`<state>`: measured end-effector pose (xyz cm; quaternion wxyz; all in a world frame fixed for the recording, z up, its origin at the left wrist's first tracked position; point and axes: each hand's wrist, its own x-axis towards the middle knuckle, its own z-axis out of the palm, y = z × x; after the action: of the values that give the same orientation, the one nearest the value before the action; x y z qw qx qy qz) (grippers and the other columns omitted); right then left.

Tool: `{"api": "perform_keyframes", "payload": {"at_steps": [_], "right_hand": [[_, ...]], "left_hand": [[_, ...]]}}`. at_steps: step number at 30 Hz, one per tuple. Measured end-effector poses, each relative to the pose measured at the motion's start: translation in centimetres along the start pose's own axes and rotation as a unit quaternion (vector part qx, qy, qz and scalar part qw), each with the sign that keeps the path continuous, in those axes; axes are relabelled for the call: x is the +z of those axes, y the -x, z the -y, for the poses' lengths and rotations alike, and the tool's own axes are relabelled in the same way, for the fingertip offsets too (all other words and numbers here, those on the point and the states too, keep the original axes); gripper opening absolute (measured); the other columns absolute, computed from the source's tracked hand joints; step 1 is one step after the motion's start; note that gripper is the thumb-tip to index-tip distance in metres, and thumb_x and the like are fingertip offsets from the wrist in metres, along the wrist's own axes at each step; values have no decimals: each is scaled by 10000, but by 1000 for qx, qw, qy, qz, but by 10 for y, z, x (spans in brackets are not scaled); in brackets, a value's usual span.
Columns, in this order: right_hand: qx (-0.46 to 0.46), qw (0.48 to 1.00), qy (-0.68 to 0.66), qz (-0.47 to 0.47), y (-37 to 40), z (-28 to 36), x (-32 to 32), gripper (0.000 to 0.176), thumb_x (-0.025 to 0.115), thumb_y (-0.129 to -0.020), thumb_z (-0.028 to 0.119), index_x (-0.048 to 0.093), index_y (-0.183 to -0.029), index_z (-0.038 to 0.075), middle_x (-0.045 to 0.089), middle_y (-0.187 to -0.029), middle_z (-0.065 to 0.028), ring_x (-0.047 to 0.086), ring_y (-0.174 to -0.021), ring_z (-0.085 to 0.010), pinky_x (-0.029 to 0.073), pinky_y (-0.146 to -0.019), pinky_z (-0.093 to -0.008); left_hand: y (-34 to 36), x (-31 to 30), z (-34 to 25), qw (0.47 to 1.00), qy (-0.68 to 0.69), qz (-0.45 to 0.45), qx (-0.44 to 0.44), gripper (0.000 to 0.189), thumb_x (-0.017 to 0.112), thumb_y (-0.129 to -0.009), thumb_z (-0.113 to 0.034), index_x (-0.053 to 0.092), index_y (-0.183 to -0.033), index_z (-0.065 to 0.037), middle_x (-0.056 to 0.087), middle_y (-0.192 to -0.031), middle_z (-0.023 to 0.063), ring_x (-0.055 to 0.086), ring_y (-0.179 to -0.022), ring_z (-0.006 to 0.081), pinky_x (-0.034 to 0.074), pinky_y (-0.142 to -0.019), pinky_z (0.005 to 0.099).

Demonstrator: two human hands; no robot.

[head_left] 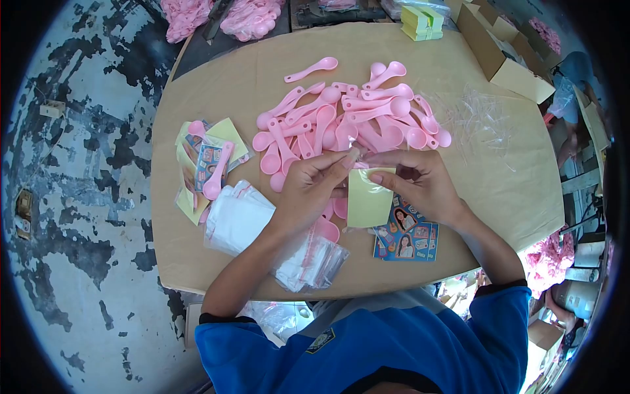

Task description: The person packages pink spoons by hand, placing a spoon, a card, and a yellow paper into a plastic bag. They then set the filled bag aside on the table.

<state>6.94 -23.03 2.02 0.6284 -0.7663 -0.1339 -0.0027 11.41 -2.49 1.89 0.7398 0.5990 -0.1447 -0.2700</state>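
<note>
A pale yellow card in a clear bag (369, 205) is held upright between my hands over the table. My left hand (314, 187) is closed, its thumb and finger pinching the clear plastic at the bag's top left corner. My right hand (420, 184) grips the bag's upper right part, thumb across the yellow card. Just beyond my hands lies a heap of pink spoons (325, 125). Blue printed cards (407, 246) rest under my right hand. Clear bags (308, 261) and a white stack of bags (239, 217) lie by my left forearm.
At the left are filled packs (213, 164) with pink spoons on them. Clear plastic strips (479, 121) lie right of the heap. A yellow card stack (422, 23) and a cardboard box (505, 56) stand at the back right. Part of another person shows at the far right.
</note>
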Motion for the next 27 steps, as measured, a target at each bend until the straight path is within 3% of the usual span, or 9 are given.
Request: {"api": "perform_keyframes", "payload": {"at_steps": [2, 5, 11, 14, 17, 20, 23, 27], "right_hand": [[9, 999, -21, 38, -2, 4, -3, 231, 651, -904, 104, 662, -1116, 13, 688, -894, -37, 609, -738, -39, 508, -653, -206], [11, 999, -38, 1, -1, -5, -5, 229, 648, -911, 124, 670, -1117, 28, 686, -871, -25, 583, -701, -25, 501, -618, -196], [89, 993, -78, -22, -2, 1, -8, 245, 634, -926, 171, 678, -1122, 30, 679, -856, 1, 580, -682, -20, 495, -578, -191], [34, 998, -60, -10, -2, -2, -13, 220, 614, -916, 83, 685, -1118, 34, 688, -849, -4, 586, -702, -31, 496, -603, -197], [-116, 993, -25, 8, -2, -13, -21, 282, 589, -816, -54, 720, -1045, 45, 699, -823, -30, 597, -728, -84, 497, -657, -248], [-252, 963, 68, 64, -7, -10, -32, 373, 552, -687, -123, 741, -961, 45, 700, -798, -63, 598, -754, -165, 483, -707, -302], [-268, 959, 58, 74, -7, -5, -34, 342, 571, -647, -119, 741, -900, 37, 694, -773, -67, 583, -756, -207, 472, -709, -322], [-263, 960, 53, 85, -6, -4, -36, 309, 566, -663, -120, 729, -881, 26, 693, -805, -64, 585, -783, -200, 477, -714, -316]], "left_hand": [[1, -1, 1, 999, -37, 11, 21, 343, 540, -981, -228, 588, -1217, 16, 659, -1054, 94, 662, -915, 150, 576, -764, 287], [3, 1, -6, 999, -33, 6, -21, 332, 538, -982, -207, 578, -1226, 15, 665, -1031, 93, 664, -887, 140, 576, -729, 274], [-2, -3, -5, 997, -64, 35, 38, 289, 520, -984, -156, 562, -1222, 2, 669, -1000, 85, 662, -865, 128, 563, -719, 261], [-1, -1, -8, 998, -36, 42, 36, 252, 528, -976, -140, 580, -1177, 3, 662, -993, 68, 649, -883, 117, 557, -734, 259], [3, 1, -14, 997, -40, 43, 56, 201, 514, -966, -87, 589, -1129, 5, 654, -972, 44, 627, -892, 95, 536, -727, 240], [1, -4, -7, 980, -113, 55, 158, 172, 486, -952, -35, 602, -1071, 8, 651, -956, 37, 606, -875, 77, 511, -701, 223], [3, -7, -8, 965, -164, 81, 186, 184, 449, -930, 15, 610, -1018, 17, 640, -935, 41, 599, -817, 71, 495, -672, 215], [10, -5, -17, 971, -167, 89, 148, 182, 435, -914, 32, 609, -965, 24, 626, -902, 40, 596, -765, 73, 504, -672, 217]]}}
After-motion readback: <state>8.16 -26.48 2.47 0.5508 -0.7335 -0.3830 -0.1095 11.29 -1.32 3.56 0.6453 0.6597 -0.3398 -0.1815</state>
